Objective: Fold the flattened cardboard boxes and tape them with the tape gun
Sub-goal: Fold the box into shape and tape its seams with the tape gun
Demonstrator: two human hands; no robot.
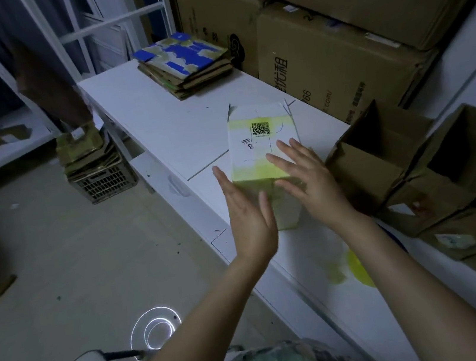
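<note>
The printed cardboard box, white and yellow with a QR code on its upper face, stands on the white bench at centre frame and appears opened into its box form, with small flaps projecting at the far end. The left hand lies against the box's left side and the right hand rests on its top right. The fingers of both hands are straight and spread, pressing flat and curled round nothing. Treat the box as light, thin-walled and stiff only along its creases: the panels will probably bow under point pressure, and the glossy print may slide on the bench. Hold it with flat palms on opposite side walls near the lower edges, and keep one palm on the closed flaps when taping. Count: one box in hand; one stack of flattened boxes at upper centre, holding several sheets whose number cannot be told; at least two folded brown boxes, open side visible, at the right, the nearer box and the farther box, with more cardboard below them; one floor crate at the left, loaded with cardboard. No tape gun can be identified; a blurred yellow object lies on the bench near the right forearm, its type undetermined.
</note>
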